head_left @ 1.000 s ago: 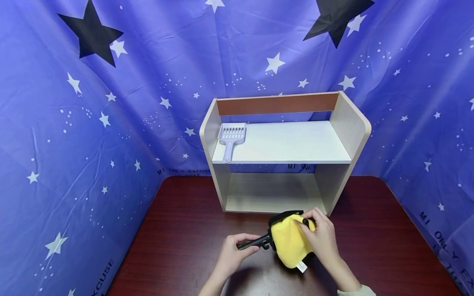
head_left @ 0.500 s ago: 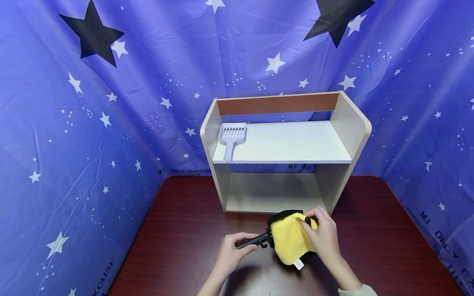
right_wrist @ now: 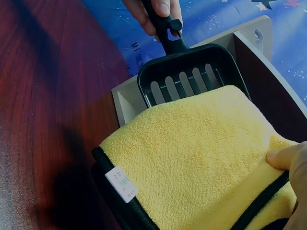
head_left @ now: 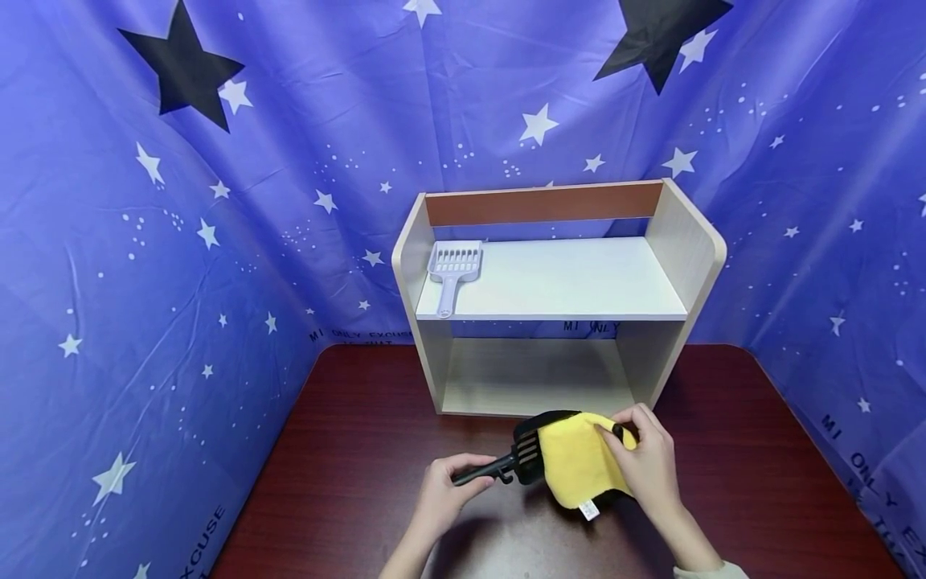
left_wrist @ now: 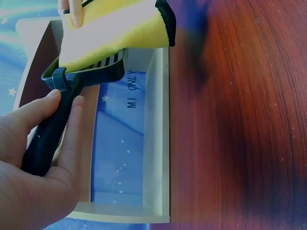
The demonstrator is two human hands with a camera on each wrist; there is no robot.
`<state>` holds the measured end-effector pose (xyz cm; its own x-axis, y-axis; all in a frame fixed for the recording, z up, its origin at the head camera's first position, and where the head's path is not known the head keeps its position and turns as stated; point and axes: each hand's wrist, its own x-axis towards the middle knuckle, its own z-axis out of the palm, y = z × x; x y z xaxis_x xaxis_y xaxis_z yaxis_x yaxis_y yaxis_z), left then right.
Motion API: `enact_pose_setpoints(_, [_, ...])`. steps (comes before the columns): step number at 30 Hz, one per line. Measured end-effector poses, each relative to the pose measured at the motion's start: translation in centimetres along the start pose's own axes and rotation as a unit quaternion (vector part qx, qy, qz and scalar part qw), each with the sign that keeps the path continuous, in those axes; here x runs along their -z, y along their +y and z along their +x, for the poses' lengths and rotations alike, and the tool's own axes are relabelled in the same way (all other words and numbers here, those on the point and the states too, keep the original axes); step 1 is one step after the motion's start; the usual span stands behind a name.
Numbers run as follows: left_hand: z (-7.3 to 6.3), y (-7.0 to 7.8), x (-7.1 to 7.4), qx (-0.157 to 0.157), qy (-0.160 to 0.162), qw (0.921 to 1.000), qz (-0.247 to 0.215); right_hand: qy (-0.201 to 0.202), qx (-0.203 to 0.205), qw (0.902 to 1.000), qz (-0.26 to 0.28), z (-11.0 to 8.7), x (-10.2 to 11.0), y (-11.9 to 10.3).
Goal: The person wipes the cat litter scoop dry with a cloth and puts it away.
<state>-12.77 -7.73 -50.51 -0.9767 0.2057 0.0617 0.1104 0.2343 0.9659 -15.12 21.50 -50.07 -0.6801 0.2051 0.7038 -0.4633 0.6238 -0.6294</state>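
Observation:
My left hand [head_left: 443, 492] grips the handle of a black slotted litter scoop [right_wrist: 188, 72], held above the table. Its slots show near the handle, while the far part of the scoop lies behind a yellow cloth [head_left: 582, 460]. That cloth has black edging and a white tag [right_wrist: 121, 184] at its lower corner. My right hand [head_left: 647, 458] pinches the cloth by its right side, thumb against the yellow face. In the left wrist view the cloth drapes over the scoop's head, and the left fingers wrap the handle.
Behind the hands stands a two-level wooden shelf [head_left: 690, 265] on a dark red table [head_left: 347, 450]. A pale grey slotted scoop [head_left: 452, 269] lies at the left of its white upper board [head_left: 564, 277]. Blue star-patterned curtains [head_left: 325, 121] surround the table.
The cloth has slid to the right across the scoop along with my right hand, uncovering slots near the handle. My left hand has shifted slightly left with the scoop.

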Motion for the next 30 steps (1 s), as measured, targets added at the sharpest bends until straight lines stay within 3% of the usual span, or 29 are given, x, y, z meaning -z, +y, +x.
enact_pose_setpoints(3, [0.0, -0.1, 0.0, 0.003, 0.006, 1.0, 0.0, -0.011, 0.001, 0.9997, 0.02, -0.1, 0.1, 0.1])
enact_pose_setpoints(7, [0.1, -0.2, -0.1, 0.006, 0.016, 0.9998, -0.008, -0.037, 0.011, 0.9957, 0.084, -0.1, 0.2, 0.1])
enact_pose_setpoints(14, [0.3, 0.0, -0.7, 0.006, 0.019, 0.9996, -0.019, -0.057, 0.028, 0.9885, 0.137, 0.7, 0.4, -2.5])
enact_pose_setpoints(24, [0.3, 0.5, -1.5, -0.013, 0.01, 0.9995, -0.027, -0.03, -0.004, 0.9936, 0.109, 1.1, -0.1, -5.2])
enact_pose_setpoints(30, [0.1, 0.8, -1.6, -0.009, 0.008, 0.9996, -0.027, -0.018, -0.004, 0.9954, 0.094, 0.6, -1.0, -3.9])
